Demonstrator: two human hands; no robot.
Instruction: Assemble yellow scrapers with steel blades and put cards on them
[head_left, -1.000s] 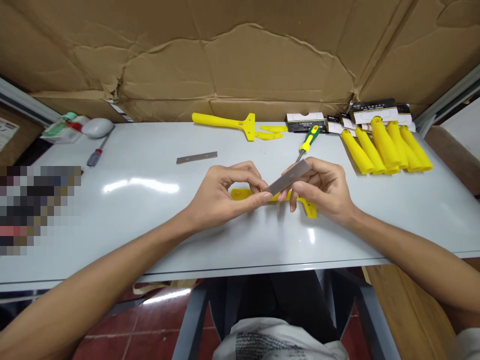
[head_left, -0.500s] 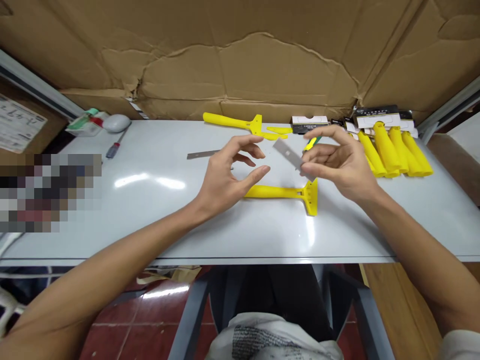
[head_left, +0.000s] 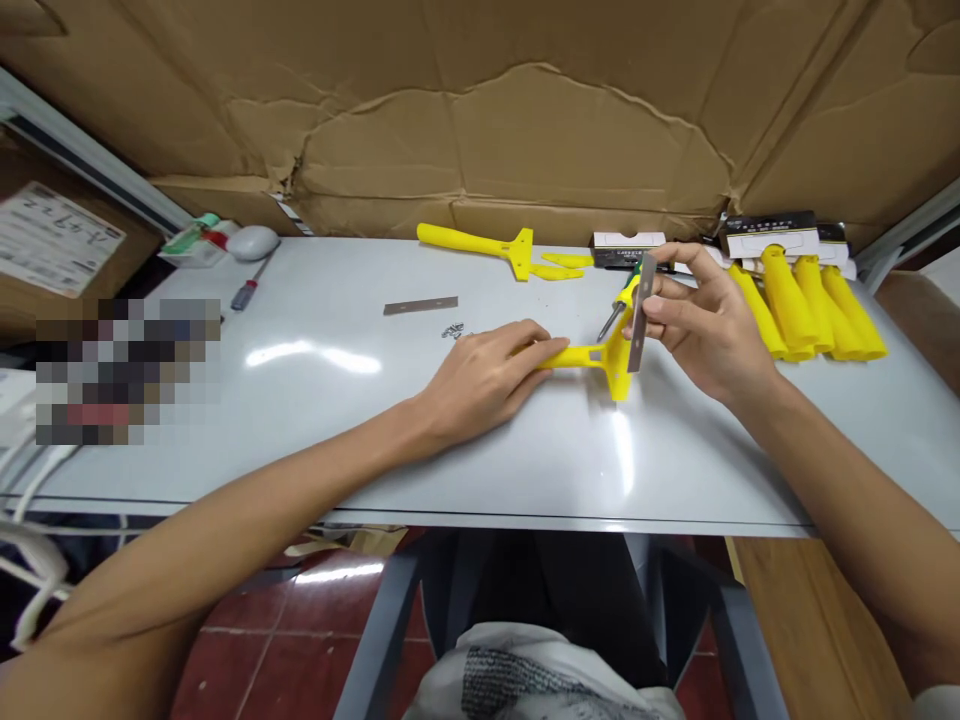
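Observation:
My left hand [head_left: 491,375] is closed around the handle of a yellow scraper [head_left: 576,357], whose wide head points right. In my right hand [head_left: 701,315], a flat metal blade [head_left: 641,315] is pinched upright between thumb and fingers, close beside the scraper head; whether they touch I cannot tell. A screwdriver [head_left: 628,290] with a green and yellow handle also sits in that hand, partly hidden behind the blade, its tip slanting down to the left. Small screws [head_left: 453,330] lie just beyond my left hand. Another blade [head_left: 421,306] rests flat on the table.
Farther back lie a second yellow scraper [head_left: 480,243] and loose yellow pieces [head_left: 562,266]. Several yellow sleeves [head_left: 791,305] and small boxes [head_left: 772,235] stand at the right. Another screwdriver [head_left: 244,294] is at the left. A cardboard wall [head_left: 495,130] closes off the back of the table [head_left: 315,430].
My left hand has moved down and closed on the scraper's handle; the scraper's head is slightly raised. My right hand has turned the blade upright and brought it to the head.

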